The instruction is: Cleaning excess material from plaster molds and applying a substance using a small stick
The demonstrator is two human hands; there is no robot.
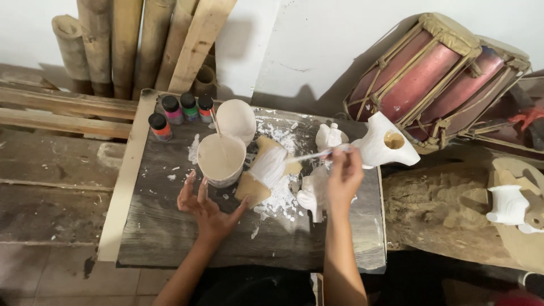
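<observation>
The right hand (344, 177) is pinched closed around a thin brush (317, 154), whose shaft runs toward nine o'clock so that its tip lies over the wooden piece (265, 173), half coated in white. That grip near the rear end looks suited to long, light strokes. The left hand (207, 208) lies open, fingers spread, flat on the bench (170, 238) at about seven o'clock of the piece, gripping nothing; it seems to brace the body and rest just beside the paint tub (221, 160), which it touches or nearly touches at the fingertips. A stirring stick (217, 129) stands in the tub, and the tub's lid (237, 119) lies at one o'clock of it, kept out of the way.

White splashes surround the piece, thickest at its five o'clock. Small white-painted figures (320, 170) stand just at its three o'clock, under the right hand, probably set aside to dry. A larger white figure (385, 144) with a round hole sits at two o'clock. Four small paint bottles (180, 113) line up at eleven o'clock, capped. Beyond the bench, bamboo poles (119, 39) lean on the wall at eleven, and a red drum (436, 76) lies at two.
</observation>
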